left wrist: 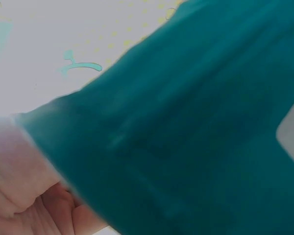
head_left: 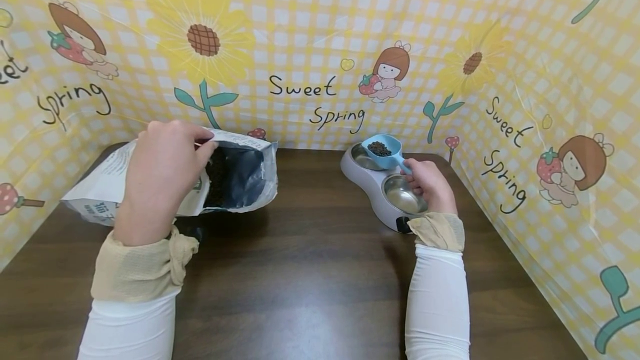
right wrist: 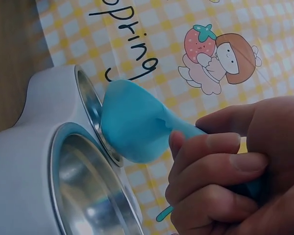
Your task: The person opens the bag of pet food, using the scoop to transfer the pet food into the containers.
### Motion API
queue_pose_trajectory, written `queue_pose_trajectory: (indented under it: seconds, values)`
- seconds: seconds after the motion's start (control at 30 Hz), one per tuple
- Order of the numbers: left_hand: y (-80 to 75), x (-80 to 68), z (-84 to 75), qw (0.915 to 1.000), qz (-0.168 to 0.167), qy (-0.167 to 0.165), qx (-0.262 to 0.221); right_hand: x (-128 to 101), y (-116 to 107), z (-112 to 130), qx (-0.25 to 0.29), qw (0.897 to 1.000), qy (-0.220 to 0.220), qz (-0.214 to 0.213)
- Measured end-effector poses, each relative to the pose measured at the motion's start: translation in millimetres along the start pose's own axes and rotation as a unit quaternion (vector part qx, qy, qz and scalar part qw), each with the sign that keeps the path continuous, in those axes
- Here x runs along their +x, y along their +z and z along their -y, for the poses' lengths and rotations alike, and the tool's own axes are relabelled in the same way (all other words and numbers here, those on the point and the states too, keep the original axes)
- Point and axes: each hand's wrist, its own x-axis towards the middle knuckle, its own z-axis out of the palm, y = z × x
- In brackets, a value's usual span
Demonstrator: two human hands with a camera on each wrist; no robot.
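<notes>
My left hand (head_left: 160, 174) grips the top edge of a white pet-food bag (head_left: 240, 174) lying on the brown table (head_left: 310, 271), its mouth open toward the right with dark kibble inside. In the left wrist view the bag's teal surface (left wrist: 196, 127) fills the frame beside my palm (left wrist: 24, 196). My right hand (head_left: 430, 185) holds a blue scoop (head_left: 382, 151) by its handle. The scoop carries brown kibble and hovers over the far bowl of a grey double feeder (head_left: 360, 174). The right wrist view shows the scoop's underside (right wrist: 132, 125) above the steel bowls (right wrist: 93, 196), fingers (right wrist: 210, 166) curled round the handle.
A yellow checked backdrop (head_left: 310, 43) printed with sunflowers and "Sweet Spring" walls the table on three sides. The near steel bowl (head_left: 402, 193) holds nothing. Bare brown tabletop lies between my arms.
</notes>
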Motion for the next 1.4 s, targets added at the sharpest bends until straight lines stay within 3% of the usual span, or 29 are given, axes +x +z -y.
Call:
queue_pose_trajectory:
  seconds: [0.57, 1.4]
  values:
    - [-0.1, -0.1, -1.1, 1.0, 0.001, 0.003, 0.006, -2, 1, 1, -0.116, 0.99, -0.034, -0.067]
    - [-0.7, 0.6, -1.6, 1.0, 0.004, -0.002, -0.003, -5, 9, 10, -0.222, 0.97, -0.035, -0.097]
